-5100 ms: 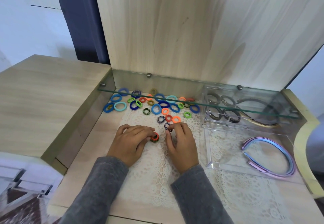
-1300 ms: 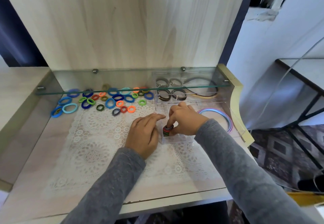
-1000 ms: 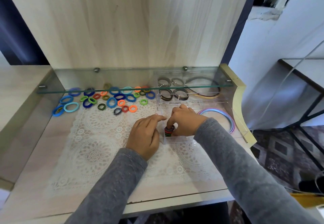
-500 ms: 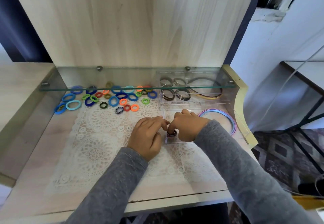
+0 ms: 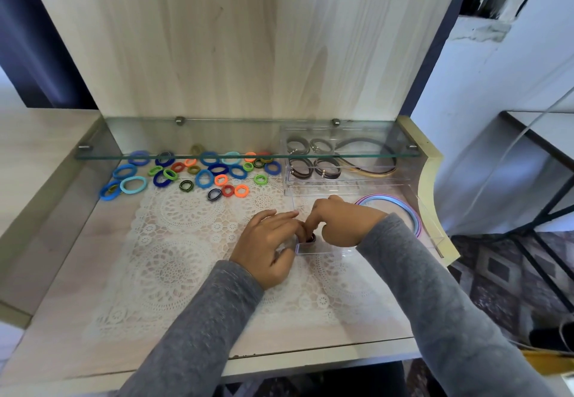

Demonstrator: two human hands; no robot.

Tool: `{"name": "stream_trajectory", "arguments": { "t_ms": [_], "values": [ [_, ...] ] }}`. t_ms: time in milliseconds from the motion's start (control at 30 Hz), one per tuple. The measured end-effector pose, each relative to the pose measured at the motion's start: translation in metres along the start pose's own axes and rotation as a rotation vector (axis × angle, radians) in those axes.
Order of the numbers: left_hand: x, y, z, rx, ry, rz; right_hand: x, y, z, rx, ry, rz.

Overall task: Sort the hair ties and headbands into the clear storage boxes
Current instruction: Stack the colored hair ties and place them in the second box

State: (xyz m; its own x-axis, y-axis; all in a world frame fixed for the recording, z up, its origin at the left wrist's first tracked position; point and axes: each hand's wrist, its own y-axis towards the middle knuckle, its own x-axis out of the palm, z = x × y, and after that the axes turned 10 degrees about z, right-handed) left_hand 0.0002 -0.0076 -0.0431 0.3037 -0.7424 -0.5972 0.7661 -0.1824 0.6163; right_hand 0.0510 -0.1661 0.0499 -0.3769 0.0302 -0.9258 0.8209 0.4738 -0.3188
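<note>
Head view: the right hand (image 5: pixel 344 225) pinches a small stack of hair ties (image 5: pixel 310 237) with its fingers. The stack now sits low in the near left corner of the front clear box (image 5: pixel 338 252). A moment ago it was held higher, above the box edge. So I think these ties are nearly put away. The left hand (image 5: pixel 267 247) has bent fingers by that corner; I cannot tell if they hold anything. Many loose hair ties (image 5: pixel 205 177) lie on the surface (image 5: pixel 93 272) under the glass shelf (image 5: pixel 310 156), not yet sorted.
</note>
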Motion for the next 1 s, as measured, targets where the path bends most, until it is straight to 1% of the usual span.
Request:
{"name": "stream_trajectory", "arguments": {
  "t_ms": [67, 133, 200, 300, 400, 567, 667, 833, 933, 1000],
  "values": [
    [0.0, 0.0, 0.0, 0.002, -0.004, 0.0, 0.0, -0.002, 0.006, -0.028, 0.159, 0.118],
    [0.0, 0.001, 0.0, 0.012, -0.008, 0.002, 0.001, -0.005, 0.01, -0.016, 0.32, 0.259],
    [-0.001, 0.002, 0.001, 0.02, -0.015, 0.011, 0.005, -0.006, 0.014, 0.028, 0.339, 0.334],
    [-0.002, 0.001, 0.002, -0.004, -0.021, 0.034, 0.014, -0.004, 0.015, 0.074, 0.247, 0.32],
    [-0.002, 0.001, 0.002, -0.028, 0.012, 0.034, 0.018, -0.003, 0.014, 0.088, 0.234, 0.32],
    [0.005, 0.001, -0.001, -0.038, 0.23, -0.064, 0.019, -0.004, 0.014, 0.094, 0.227, 0.363],
    [0.008, 0.0, -0.003, -0.037, 0.294, -0.089, 0.02, -0.005, 0.014, 0.093, 0.196, 0.367],
    [0.009, 0.0, -0.003, -0.037, 0.302, -0.102, 0.021, -0.007, 0.017, 0.125, 0.188, 0.366],
    [0.007, 0.0, 0.0, -0.049, 0.287, -0.074, 0.024, -0.006, 0.017, 0.115, 0.188, 0.383],
    [0.005, 0.001, 0.001, -0.054, 0.287, -0.04, 0.027, -0.004, 0.015, 0.097, 0.171, 0.365]
  ]
}}
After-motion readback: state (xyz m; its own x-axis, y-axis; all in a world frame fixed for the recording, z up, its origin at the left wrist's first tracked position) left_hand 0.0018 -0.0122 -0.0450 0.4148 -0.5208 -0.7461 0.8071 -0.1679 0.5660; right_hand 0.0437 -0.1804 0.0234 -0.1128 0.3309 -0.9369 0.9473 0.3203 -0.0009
